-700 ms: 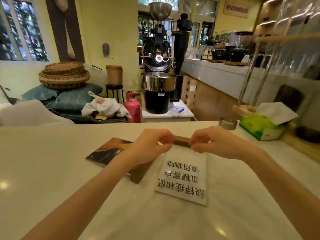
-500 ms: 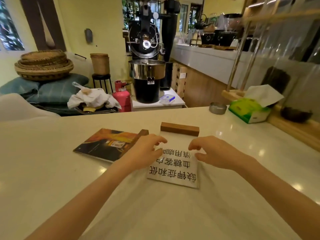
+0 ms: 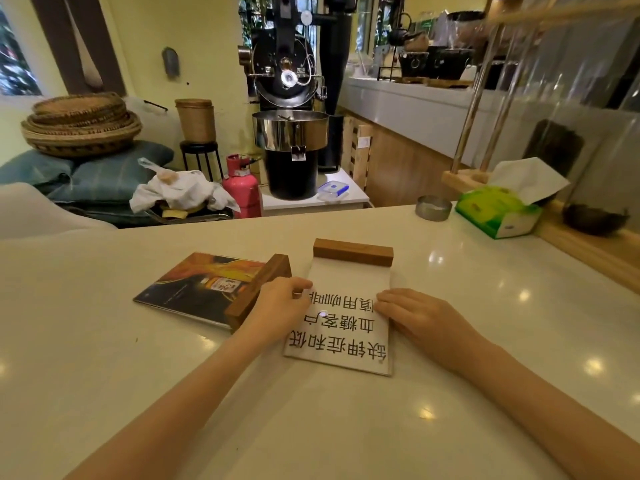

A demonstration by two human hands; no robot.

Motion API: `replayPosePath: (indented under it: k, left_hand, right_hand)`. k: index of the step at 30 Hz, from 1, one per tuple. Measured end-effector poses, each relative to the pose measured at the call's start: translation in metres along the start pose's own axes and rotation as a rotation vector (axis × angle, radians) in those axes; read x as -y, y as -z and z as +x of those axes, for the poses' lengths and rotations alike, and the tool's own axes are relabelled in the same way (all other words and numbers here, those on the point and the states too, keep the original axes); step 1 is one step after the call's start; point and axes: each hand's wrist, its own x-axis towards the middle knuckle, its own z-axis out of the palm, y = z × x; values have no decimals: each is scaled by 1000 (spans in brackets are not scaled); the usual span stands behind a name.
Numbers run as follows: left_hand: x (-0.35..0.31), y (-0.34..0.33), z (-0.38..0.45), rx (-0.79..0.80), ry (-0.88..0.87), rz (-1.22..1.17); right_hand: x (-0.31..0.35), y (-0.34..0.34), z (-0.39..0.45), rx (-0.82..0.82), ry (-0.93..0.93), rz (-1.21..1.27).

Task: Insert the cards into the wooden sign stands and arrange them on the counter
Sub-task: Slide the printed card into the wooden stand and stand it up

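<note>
A white card [image 3: 341,327] with black printed characters lies flat on the pale counter [image 3: 104,358]. Its far edge meets a wooden sign stand [image 3: 353,252]. My left hand [image 3: 277,308] rests on the card's left edge and my right hand [image 3: 415,315] on its right edge, fingers curled at both edges. A dark picture card [image 3: 197,285] lies flat to the left. A second wooden stand [image 3: 259,291] sits along that card's right edge, partly under my left hand.
A small metal dish [image 3: 433,207] and a green tissue box [image 3: 498,211] stand at the counter's far right, by a wooden ledge [image 3: 588,251]. Beyond the counter are a coffee roaster [image 3: 294,98], a pink gas cylinder [image 3: 242,192] and stacked baskets [image 3: 79,123].
Both hands have drawn back from the wooden stand toward me and now sit at the sides of the white card. The view has tipped downward.
</note>
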Motion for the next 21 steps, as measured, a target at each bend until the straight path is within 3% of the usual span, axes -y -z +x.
replayPosePath:
  k: [5, 12, 16, 21]
  left_hand:
    - [-8, 10, 8, -11, 6, -10]
    - [-24, 37, 17, 41, -191, 79]
    - [-34, 41, 23, -43, -253, -26]
    - [-44, 42, 42, -125, -274, -27]
  right_hand:
    - [-14, 7, -5, -83, -86, 268]
    - [-29, 18, 2, -275, -311, 598]
    - [-41, 26, 19, -391, -446, 675]
    - [-60, 33, 48, -403, -624, 982]
